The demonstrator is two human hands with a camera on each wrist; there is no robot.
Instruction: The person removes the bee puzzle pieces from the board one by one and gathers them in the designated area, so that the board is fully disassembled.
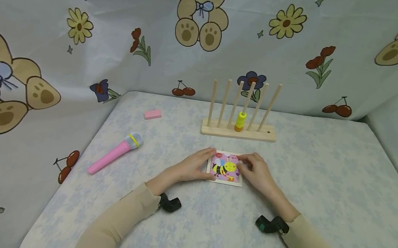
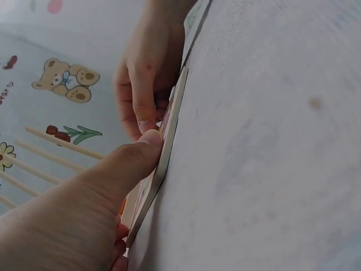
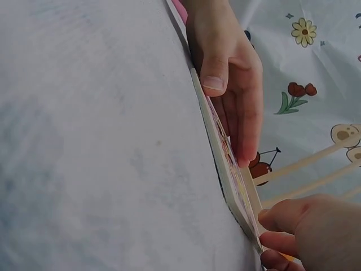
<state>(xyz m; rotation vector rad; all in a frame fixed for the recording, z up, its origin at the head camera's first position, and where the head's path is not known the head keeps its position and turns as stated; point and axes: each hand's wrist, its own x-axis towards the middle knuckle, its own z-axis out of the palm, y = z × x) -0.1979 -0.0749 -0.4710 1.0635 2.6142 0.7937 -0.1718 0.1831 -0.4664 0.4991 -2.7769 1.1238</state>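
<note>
A small square bee picture puzzle (image 1: 225,168) with a pale wooden frame lies flat on the table between the two hands. My left hand (image 1: 194,166) grips its left side, the thumb at the near corner and the fingers at the far one. At the right side, my right hand (image 1: 257,172) holds the board with curled fingers and thumb near the far corner. From the left wrist, the puzzle's edge (image 2: 163,164) appears side-on, the left thumb resting on it. In the right wrist view the right fingertips (image 3: 271,219) touch the board's edge; part of that hand is out of frame.
Behind the puzzle stands a wooden peg rack (image 1: 220,132) with several upright pegs, one carrying yellow and orange beads (image 1: 240,121). A pink toy microphone (image 1: 116,153) lies to the left. Farther back is a pink block (image 1: 153,114). A patterned cloth (image 1: 117,4) hangs behind the table.
</note>
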